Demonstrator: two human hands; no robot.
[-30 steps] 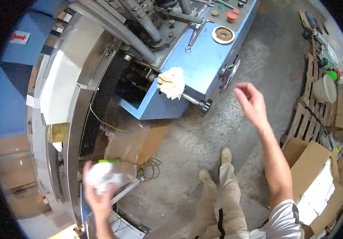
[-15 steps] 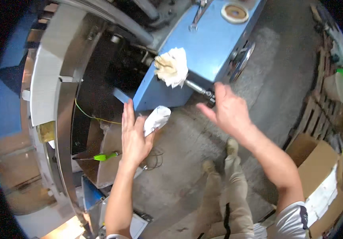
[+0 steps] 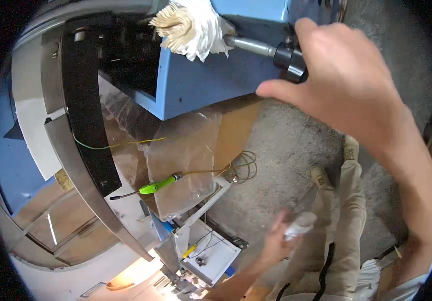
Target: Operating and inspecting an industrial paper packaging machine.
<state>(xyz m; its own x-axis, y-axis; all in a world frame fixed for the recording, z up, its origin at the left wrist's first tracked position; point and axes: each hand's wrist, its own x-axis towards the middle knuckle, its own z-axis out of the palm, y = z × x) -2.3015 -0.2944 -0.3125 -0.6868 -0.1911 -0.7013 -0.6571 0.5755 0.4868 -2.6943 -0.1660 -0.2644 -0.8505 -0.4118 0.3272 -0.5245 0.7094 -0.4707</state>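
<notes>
My right hand [image 3: 346,75] is open, thumb and forefinger spread around the black fitting [image 3: 291,61] on a metal rod [image 3: 251,45]. It is not visibly closed on it. At the rod's other end sits a thick bundle of white and cream layered cloth [image 3: 191,30], beside the blue metal housing [image 3: 206,90]. Low in the view, near my legs, my left hand [image 3: 277,241] is blurred. Its fingers are closed around a small white crumpled wad [image 3: 300,226], whose kind I cannot make out.
Below the blue housing lies clear plastic sheeting [image 3: 181,165] over brown cardboard. A bright green-handled tool [image 3: 156,185] with a cable rests there, near a coil of cable [image 3: 246,166]. A white tray [image 3: 233,251] holds a yellow-handled tool [image 3: 190,250]. A curved metal edge [image 3: 100,190] runs at left.
My left hand has swung down and back toward my legs with the white wad. My right hand stays by the black fitting. The view has shifted closer, left and down.
</notes>
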